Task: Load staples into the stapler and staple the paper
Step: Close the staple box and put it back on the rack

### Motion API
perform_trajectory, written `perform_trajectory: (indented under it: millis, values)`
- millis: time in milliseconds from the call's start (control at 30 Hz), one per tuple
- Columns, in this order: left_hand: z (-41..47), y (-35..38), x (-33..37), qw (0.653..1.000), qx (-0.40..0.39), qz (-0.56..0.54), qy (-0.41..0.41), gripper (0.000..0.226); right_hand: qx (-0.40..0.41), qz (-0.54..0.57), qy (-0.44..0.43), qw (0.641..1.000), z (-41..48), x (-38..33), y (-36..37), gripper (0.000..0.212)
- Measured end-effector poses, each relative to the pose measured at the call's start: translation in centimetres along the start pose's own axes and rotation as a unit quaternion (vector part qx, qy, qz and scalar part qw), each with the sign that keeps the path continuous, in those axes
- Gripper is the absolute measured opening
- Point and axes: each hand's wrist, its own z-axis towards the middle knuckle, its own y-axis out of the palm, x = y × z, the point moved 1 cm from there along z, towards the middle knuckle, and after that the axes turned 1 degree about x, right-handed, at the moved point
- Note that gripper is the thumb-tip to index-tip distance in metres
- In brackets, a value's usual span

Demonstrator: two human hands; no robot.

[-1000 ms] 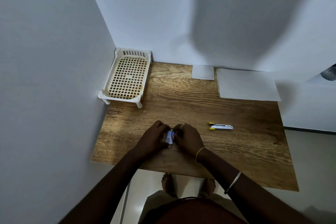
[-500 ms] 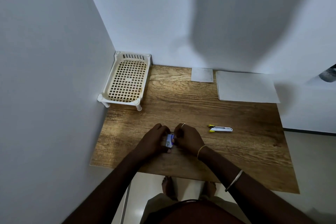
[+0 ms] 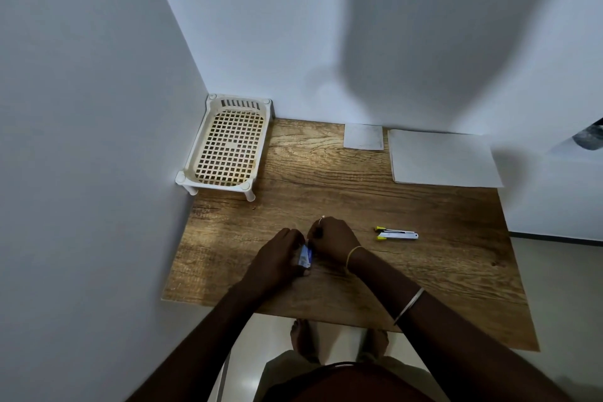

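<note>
A small blue and white staple box (image 3: 305, 256) sits between my two hands near the front of the wooden table (image 3: 424, 271). My left hand (image 3: 277, 259) grips its left side and my right hand (image 3: 332, 240) pinches its right end with the fingertips. The white stapler with yellow tips (image 3: 396, 234) lies flat on the table, a short way right of my right hand, untouched. A stack of white paper (image 3: 443, 158) lies at the back right against the wall, with a smaller white sheet (image 3: 363, 137) to its left.
A cream plastic lattice tray on short legs (image 3: 228, 143) stands in the back left corner. Walls close the table on the left and back. The table's front edge runs just behind my wrists; my feet show below it.
Both hands stay on the staple box; the fingers have shifted slightly around it. The camera view has tilted a little. The stapler and papers have not moved.
</note>
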Motion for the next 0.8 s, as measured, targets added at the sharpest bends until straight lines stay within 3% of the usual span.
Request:
perform_trajectory:
  millis: [333, 800]
  values:
    - [0.0, -0.1, 0.2, 1.000, -0.002, -0.011, 0.020, 0.053, -0.048, -0.016, 0.014, 0.999, 1.4, -0.5, -0.7, 0.002]
    - [0.3, 0.5, -0.2, 0.999, 0.021, -0.024, 0.006, 0.048, -0.088, -0.053, -0.012, 0.995, 1.6, -0.8, -1.1, 0.009]
